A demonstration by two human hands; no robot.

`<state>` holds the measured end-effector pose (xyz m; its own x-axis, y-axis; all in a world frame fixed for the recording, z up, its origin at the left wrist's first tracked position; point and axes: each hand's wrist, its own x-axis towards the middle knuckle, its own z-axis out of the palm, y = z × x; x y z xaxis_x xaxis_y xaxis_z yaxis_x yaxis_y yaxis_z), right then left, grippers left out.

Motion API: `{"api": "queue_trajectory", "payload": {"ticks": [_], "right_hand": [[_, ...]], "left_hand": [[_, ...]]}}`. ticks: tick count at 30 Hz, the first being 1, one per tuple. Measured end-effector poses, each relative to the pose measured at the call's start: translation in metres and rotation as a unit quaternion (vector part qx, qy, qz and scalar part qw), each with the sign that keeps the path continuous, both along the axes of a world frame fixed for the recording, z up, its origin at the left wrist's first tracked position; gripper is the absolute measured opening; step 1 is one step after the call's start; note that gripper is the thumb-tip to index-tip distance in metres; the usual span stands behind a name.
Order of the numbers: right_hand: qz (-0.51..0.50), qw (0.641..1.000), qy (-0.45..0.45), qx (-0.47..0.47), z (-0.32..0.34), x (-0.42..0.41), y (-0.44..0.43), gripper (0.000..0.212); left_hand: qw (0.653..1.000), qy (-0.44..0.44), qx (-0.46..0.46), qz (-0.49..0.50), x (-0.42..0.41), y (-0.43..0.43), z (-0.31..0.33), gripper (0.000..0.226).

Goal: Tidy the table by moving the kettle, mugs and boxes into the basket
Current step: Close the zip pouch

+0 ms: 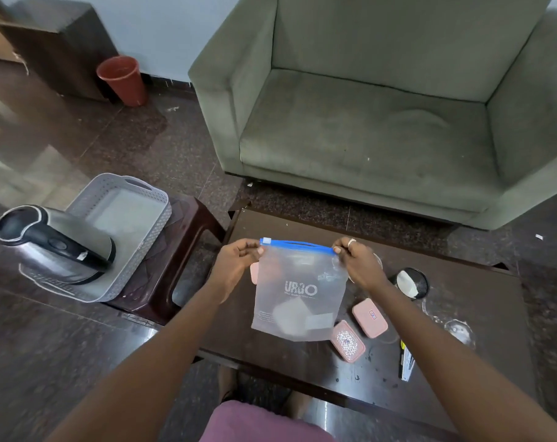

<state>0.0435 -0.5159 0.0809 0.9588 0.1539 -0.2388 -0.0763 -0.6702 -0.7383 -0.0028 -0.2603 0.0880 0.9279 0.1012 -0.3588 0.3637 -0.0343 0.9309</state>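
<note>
Fingers [260,250] of both hands pinching zip bag [299,295] at its blue top corners, held upright above table [462,330], likely to hang flat. Kettle [50,247] lying in basket [137,224]; pink boxes [358,330] left on table.

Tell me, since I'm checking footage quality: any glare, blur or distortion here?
Head view: wide-angle bending curves the sofa and floor edges; window glare washes the floor at left; the kettle lid shines; the bag print is mostly too soft to read.
</note>
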Motion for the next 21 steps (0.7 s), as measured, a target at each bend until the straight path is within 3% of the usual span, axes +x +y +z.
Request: {"api": "queue_trajectory", "payload": {"ticks": [3,7,12,15,17,21], "right_hand": [[0.019,0.999,0.036,0.002,-0.003,-0.001,0.000,0.028],[0.006,0.998,0.054,0.012,-0.006,-0.001,0.002,0.036],[0.023,0.997,0.075,0.006,-0.004,-0.004,0.007,0.034],[0.065,0.994,0.036,-0.085,-0.002,-0.008,0.015,0.018],[0.095,0.989,0.010,-0.115,0.003,-0.010,0.029,0.026],[0.132,0.991,-0.008,-0.014,0.018,-0.014,0.064,0.033]], "left_hand": [[0.997,-0.021,-0.024,0.074,-0.002,-0.008,0.000,0.007],[0.993,-0.031,-0.057,0.099,-0.002,-0.017,-0.001,0.010],[0.990,-0.069,-0.019,0.119,-0.002,-0.023,-0.001,0.015],[0.991,-0.058,0.009,0.122,-0.001,-0.025,-0.001,0.017],[0.992,-0.048,0.016,0.120,-0.001,-0.028,-0.003,0.019],[0.995,-0.029,0.038,0.086,-0.005,-0.038,-0.004,0.015]]}}
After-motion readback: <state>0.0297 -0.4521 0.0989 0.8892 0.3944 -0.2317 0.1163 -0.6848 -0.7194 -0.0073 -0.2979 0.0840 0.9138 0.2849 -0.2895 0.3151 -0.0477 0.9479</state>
